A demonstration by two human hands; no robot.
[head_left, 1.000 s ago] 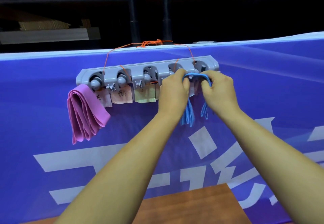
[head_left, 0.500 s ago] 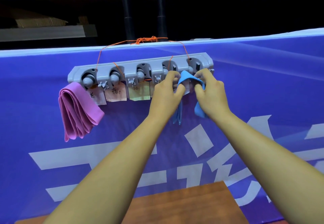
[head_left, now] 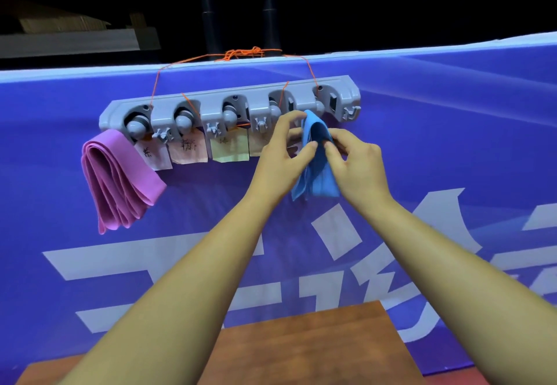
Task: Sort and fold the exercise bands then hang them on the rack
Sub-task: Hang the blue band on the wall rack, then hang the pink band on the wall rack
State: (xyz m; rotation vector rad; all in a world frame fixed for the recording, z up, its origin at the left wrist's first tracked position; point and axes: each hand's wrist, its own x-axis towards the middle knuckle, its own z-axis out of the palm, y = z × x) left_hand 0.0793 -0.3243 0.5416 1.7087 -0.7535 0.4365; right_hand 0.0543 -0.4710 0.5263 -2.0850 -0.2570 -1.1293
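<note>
A grey rack point(head_left: 232, 99) with several round pegs hangs by orange string on a blue banner. A folded pink band point(head_left: 117, 173) hangs from its leftmost peg. A folded blue band point(head_left: 316, 173) hangs from the rightmost peg. My left hand point(head_left: 283, 155) pinches the blue band's left edge with thumb and forefinger. My right hand point(head_left: 355, 161) pinches the band's right side just opposite. Paper labels point(head_left: 188, 150) hang below the pegs; the one behind my hands is mostly hidden.
The blue banner point(head_left: 452, 158) with white characters covers a barrier. A brown wooden surface point(head_left: 301, 351) lies below at the bottom edge. Dark railings point(head_left: 208, 7) and shelving stand behind the barrier.
The blue band now hangs down from the rightmost peg. Both hands have slid down from the peg onto the band's hanging folds.
</note>
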